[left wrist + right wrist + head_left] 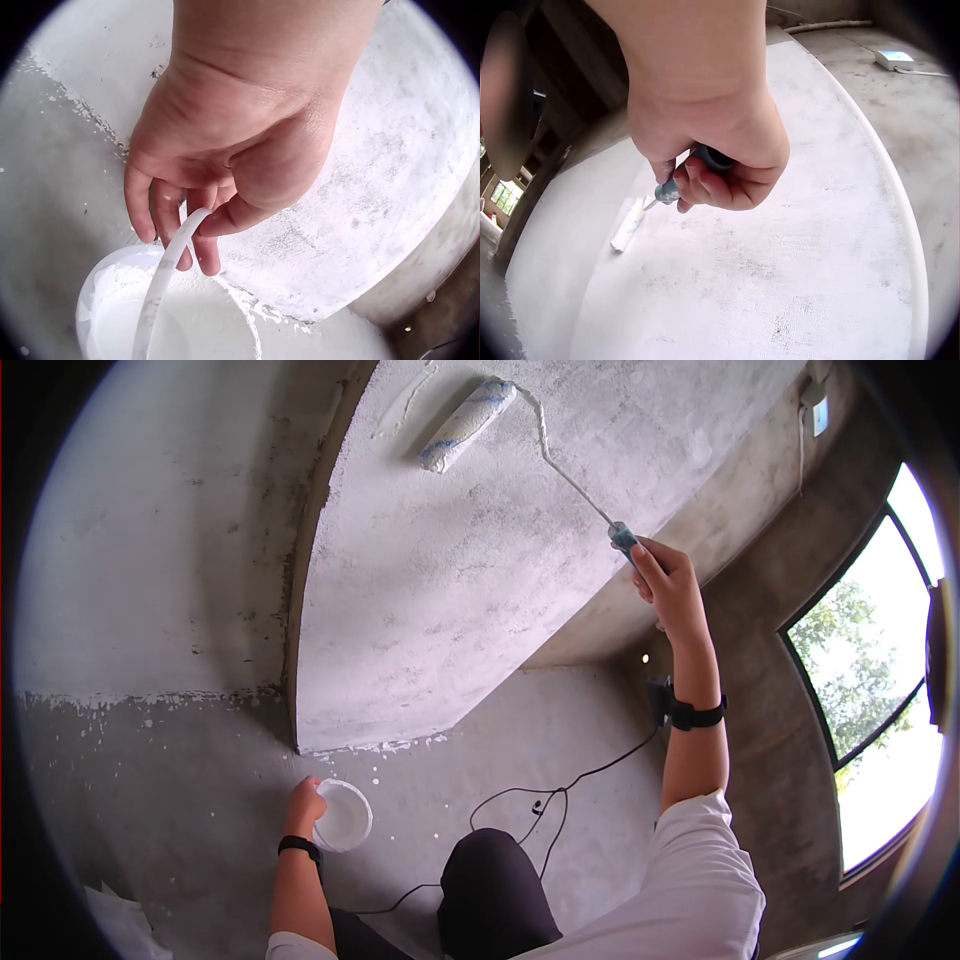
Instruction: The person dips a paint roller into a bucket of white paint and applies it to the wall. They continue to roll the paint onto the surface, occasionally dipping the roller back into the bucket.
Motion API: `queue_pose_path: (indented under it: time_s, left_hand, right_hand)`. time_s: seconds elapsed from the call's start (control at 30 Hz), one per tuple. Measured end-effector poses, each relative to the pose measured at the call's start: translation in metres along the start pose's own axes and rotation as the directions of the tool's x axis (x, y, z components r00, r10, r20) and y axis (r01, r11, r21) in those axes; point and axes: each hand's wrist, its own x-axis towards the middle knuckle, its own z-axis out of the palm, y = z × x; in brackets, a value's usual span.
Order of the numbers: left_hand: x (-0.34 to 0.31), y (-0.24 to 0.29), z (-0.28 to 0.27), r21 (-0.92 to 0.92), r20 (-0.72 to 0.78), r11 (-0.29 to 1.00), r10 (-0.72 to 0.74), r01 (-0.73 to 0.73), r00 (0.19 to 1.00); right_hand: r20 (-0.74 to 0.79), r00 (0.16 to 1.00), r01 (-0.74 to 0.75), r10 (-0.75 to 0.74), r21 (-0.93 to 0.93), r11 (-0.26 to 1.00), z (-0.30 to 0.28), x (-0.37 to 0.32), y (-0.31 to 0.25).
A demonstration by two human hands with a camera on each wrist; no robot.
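My right hand [668, 582] is raised and grips the blue-grey handle [622, 540] of a paint roller. Thick white paint coats the roller sleeve [468, 426], which lies against the patchy white wall panel [440, 590] near its top. Fingers wrap the handle in the right wrist view, with the roller [630, 225] beyond them. Low on the left, my left hand [303, 805] holds a white bucket [368, 822] by its side. The left wrist view shows thumb and fingers pinching the thin plastic bail [161, 274]; white paint [202, 322] is inside.
The panel has a raised edge [300, 610] on its left. White splashes dot the grey floor [420, 860]. A black cable [600, 768] loops from the right wrist camera past my knee [495, 890]. A window [860, 660] is at the right, and a small white box [894, 60] sits beyond the panel.
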Motion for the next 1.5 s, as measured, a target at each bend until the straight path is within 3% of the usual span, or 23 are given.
queue_pose_path:
  time_s: [0.87,1.5]
  left_hand:
    - [-0.008,0.011,-0.003,0.006,0.045,1.0,-0.019,0.019,0.999]
    - [-0.009,0.013,-0.005,0.001,0.068,0.998,-0.055,0.055,0.996]
  right_hand:
    - [-0.044,0.994,-0.102,0.101,0.0,0.995,-0.022,-0.026,0.039]
    - [-0.067,0.989,-0.127,0.13,0.047,0.991,-0.05,-0.046,0.105]
